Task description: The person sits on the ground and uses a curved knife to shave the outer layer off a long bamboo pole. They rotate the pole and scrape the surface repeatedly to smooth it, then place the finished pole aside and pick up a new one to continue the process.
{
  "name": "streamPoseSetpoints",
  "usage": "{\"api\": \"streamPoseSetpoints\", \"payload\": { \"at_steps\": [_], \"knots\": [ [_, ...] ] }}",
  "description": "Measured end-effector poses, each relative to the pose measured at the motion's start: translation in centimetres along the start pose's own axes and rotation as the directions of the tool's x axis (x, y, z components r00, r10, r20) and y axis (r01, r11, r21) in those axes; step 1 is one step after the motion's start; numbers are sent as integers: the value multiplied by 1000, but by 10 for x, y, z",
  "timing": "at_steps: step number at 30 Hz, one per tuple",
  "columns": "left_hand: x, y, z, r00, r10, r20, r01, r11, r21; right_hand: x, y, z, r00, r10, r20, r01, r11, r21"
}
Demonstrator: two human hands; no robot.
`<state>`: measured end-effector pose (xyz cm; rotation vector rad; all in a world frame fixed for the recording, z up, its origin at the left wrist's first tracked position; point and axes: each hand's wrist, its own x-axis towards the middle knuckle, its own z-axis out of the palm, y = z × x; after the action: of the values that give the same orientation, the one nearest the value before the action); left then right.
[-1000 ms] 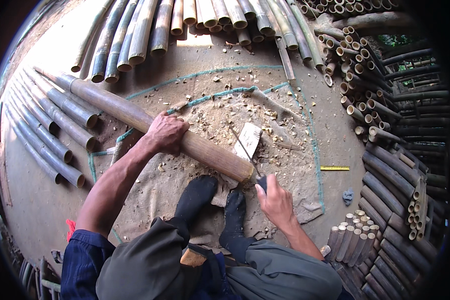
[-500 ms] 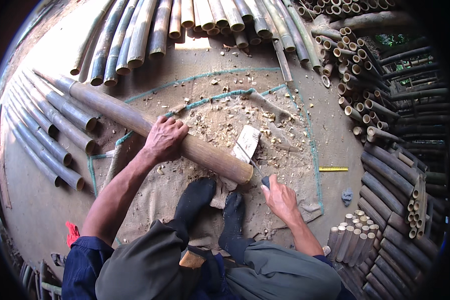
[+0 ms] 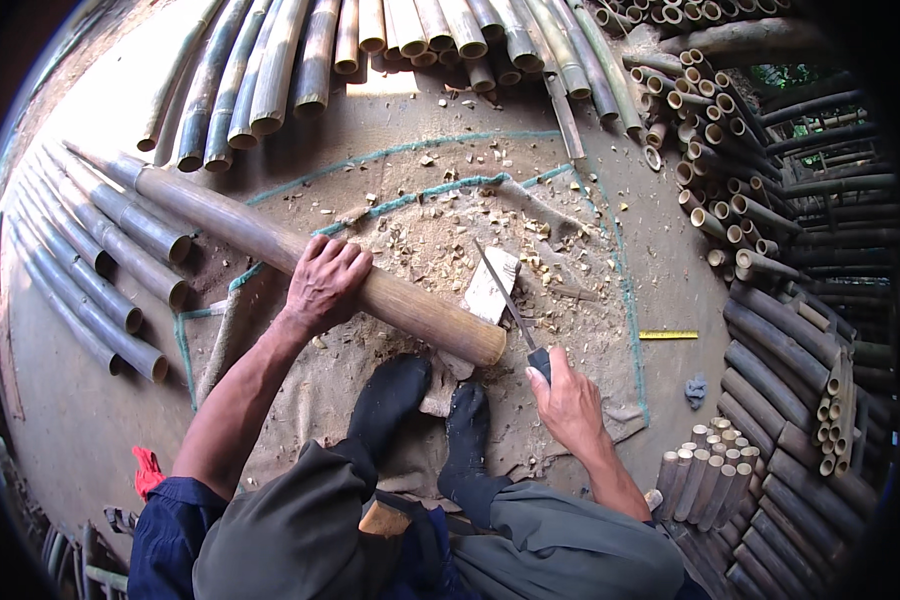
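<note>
My left hand (image 3: pixel 328 280) is wrapped over the top of a thick bamboo pole (image 3: pixel 425 318), which slants from the far left down to its near end in front of my feet. My right hand (image 3: pixel 568 405) grips the dark handle of a knife (image 3: pixel 539 361). Its narrow blade points up and away, just past the pole's near end, and crosses in front of a pale block (image 3: pixel 478 293) in my view. Whether the blade touches the block or the pole, I cannot tell. Beneath lies a sackcloth sheet (image 3: pixel 285 400) with teal edging, scattered with pale chips (image 3: pixel 440 238).
Bamboo poles lie along the far side (image 3: pixel 270 90) and at the left (image 3: pixel 90 270). More cut bamboo is stacked at the right (image 3: pixel 710 130), above a bundle of short sticks (image 3: pixel 705 483). A yellow strip (image 3: pixel 668 335) and a crumpled grey scrap (image 3: pixel 695 392) lie on the floor.
The knife has swung so its blade points farther up and away, showing more of its length. My right hand has shifted slightly right; my left hand has barely moved on the pole.
</note>
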<state>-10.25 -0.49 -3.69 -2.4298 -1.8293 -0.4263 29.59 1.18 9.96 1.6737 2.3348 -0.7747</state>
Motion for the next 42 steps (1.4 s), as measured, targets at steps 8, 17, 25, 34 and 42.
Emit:
{"api": "streamPoseSetpoints", "payload": {
  "at_steps": [8,17,25,34,42],
  "knots": [
    [-2,13,10,989,-16,-145,21,999,34,1,22,39,999,-28,-38,23,994,-105],
    [48,-21,-37,839,18,544,35,996,-87,-18,-25,-18,884,-317,-345,391,905,170],
    [21,-17,-12,950,42,311,-10,995,-103,6,13,10,997,-75,2,75,996,-42],
    [20,-5,-13,988,58,146,-45,995,-91,0,29,37,985,-149,-88,138,984,-117],
    [12,-10,-9,991,37,132,-28,997,-66,-22,-39,-24,830,-407,-382,481,869,120]
  ]
}}
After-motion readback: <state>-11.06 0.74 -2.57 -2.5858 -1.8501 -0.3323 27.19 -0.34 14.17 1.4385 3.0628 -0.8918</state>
